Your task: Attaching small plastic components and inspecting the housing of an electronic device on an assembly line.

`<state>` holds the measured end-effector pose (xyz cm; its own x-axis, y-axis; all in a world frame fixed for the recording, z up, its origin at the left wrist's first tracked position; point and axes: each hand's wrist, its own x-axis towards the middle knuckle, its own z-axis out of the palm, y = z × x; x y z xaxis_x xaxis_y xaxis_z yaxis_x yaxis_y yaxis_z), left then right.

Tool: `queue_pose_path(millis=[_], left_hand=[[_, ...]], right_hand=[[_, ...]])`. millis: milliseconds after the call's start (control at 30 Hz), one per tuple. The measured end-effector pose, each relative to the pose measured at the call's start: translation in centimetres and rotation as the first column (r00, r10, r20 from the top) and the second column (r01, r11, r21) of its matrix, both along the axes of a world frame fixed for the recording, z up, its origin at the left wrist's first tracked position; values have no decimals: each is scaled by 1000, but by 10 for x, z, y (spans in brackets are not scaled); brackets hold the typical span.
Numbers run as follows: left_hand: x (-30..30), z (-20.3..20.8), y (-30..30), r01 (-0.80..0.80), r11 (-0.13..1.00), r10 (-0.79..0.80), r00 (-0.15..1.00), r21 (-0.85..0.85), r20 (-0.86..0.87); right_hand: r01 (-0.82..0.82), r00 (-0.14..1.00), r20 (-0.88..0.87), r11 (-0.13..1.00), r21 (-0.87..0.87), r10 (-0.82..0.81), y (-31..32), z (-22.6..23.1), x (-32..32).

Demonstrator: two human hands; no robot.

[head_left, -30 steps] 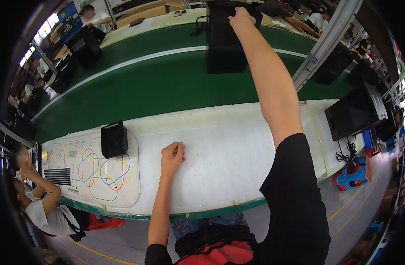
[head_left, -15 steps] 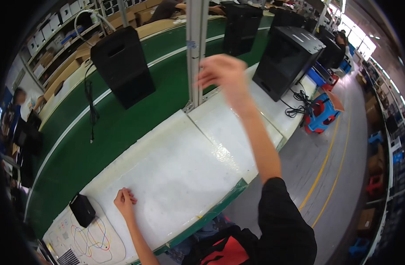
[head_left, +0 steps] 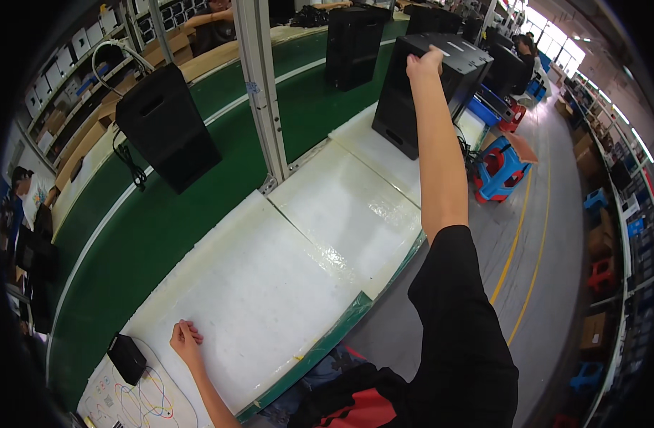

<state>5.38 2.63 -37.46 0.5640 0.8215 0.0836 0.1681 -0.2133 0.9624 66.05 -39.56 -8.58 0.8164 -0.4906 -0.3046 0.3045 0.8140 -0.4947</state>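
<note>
At the far end of the white worktop, my right arm is stretched out to a tall black speaker cabinet. My right hand is closed at the cabinet's top front edge, its fingertips partly hidden. Lower left, my left hand rests by the worktop surface with fingers curled in and nothing visible in them. Beside it lies a white board printed with coloured looping lines, and a small black box stands on that board.
A metal post rises at the worktop's back edge. Behind it runs a green conveyor carrying a black cabinet with a handle slot. Right of the worktop, a blue and red stool stands on the grey floor. Other people work farther off.
My right hand has moved from in front of the post, right and away, to the black cabinet's top edge. My left hand stays curled by the worktop. The whole view has shifted.
</note>
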Motion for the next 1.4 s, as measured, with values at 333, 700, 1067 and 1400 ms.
queue_pose_path(millis=[333,700,1067,1400], left_hand=[[8,11,1,139,985,-142,990,-107,-24],[102,141,-153,487,863,-504,802,138,321],[-20,139,-142,452,741,-27,759,-497,651],[-142,-33,-68,-104,995,102,985,6,136]], right_hand=[[185,981,66,983,-17,-183,-2,-10,-44],[-431,803,228,800,-418,551,72,-54,-359],[-203,634,5,173,-964,773,183,-75,-567],[-7,391,-136,-145,-989,910,254,-189,-692]])
